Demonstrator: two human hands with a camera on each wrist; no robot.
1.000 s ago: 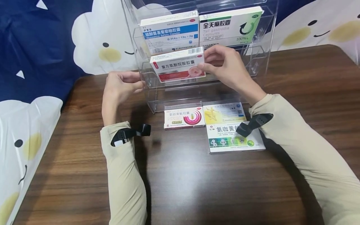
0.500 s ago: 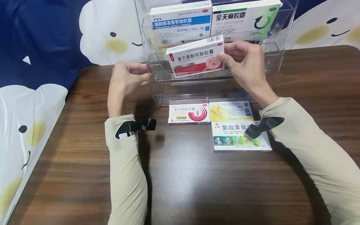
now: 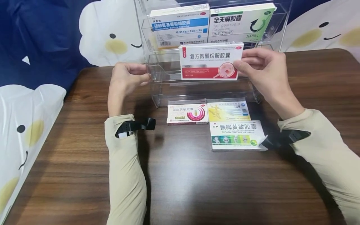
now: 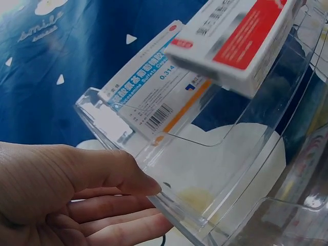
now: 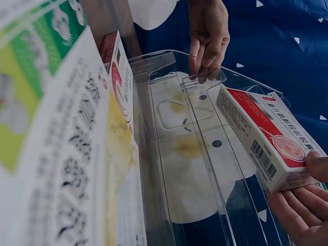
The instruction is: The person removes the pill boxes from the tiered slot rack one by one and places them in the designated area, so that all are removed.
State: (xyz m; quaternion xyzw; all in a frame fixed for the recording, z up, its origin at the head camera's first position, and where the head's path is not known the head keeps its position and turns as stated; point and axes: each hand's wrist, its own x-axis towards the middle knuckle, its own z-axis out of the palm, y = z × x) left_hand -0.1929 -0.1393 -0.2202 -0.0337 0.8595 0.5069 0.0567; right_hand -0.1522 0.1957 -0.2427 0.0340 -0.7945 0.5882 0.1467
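Note:
My right hand [image 3: 265, 70] pinches a white and red medicine box [image 3: 209, 67] by its right end, thumb on the front. In the head view the box is upright, its printed face toward me, in front of the clear acrylic display rack [image 3: 160, 67]. At the rack's left side my left hand [image 3: 125, 79] grips the side edge between thumb and fingers. The left wrist view shows this thumb [image 4: 138, 179] on the clear plastic edge. On the tier above stand a blue-striped medicine box [image 3: 180, 28] and a green and white one [image 3: 242, 25].
Before the rack lie a pink-ringed medicine box [image 3: 187, 114] and a yellow one [image 3: 228, 112]. A green and white box [image 3: 237, 136] lies nearest me on the wooden table [image 3: 180, 187]. Behind hangs a blue cloth [image 3: 42, 40] with white clouds.
My right hand has drawn the red and white box to the right and toward me, and turned it from tilted to level. The left hand stays at the rack's side.

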